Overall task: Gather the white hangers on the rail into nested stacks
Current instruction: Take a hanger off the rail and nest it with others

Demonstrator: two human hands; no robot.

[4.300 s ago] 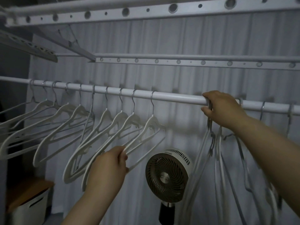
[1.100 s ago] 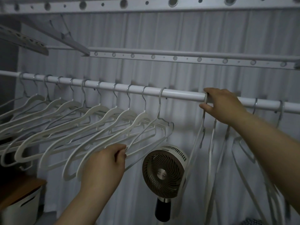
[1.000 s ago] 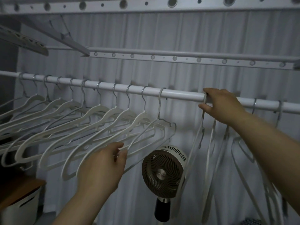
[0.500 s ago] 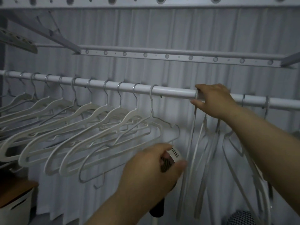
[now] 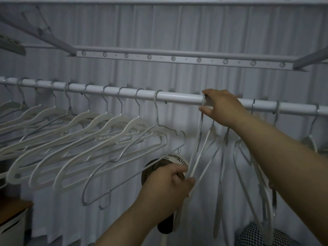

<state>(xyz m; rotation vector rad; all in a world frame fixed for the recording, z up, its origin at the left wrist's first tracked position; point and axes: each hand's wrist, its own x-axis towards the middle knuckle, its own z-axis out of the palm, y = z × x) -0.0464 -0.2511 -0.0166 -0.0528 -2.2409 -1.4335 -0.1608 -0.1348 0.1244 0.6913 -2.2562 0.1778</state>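
A white rail [image 5: 179,97] runs across the view. Several white hangers [image 5: 74,139] hang spread along its left half, angled toward me, with a thin grey wire hanger [image 5: 134,167] at their right end. A bunch of white hangers [image 5: 200,157] hangs edge-on under my right hand [image 5: 221,107], which grips their hooks at the rail. My left hand [image 5: 168,185] pinches the lower arm of that bunch, below and left of my right hand. More hangers [image 5: 255,174] dangle behind my right forearm, partly hidden.
A small round fan [image 5: 174,159] on a dark stand sits behind my left hand. Perforated drying bars [image 5: 177,58] run above the rail. White curtains fill the background. A white box with a wooden lid [image 5: 12,221] stands at the lower left. A checked item [image 5: 255,237] lies at the bottom right.
My left hand let go of the spread hangers on the left, moved right and took hold of the bunch under my right hand. My right hand stayed at the rail.
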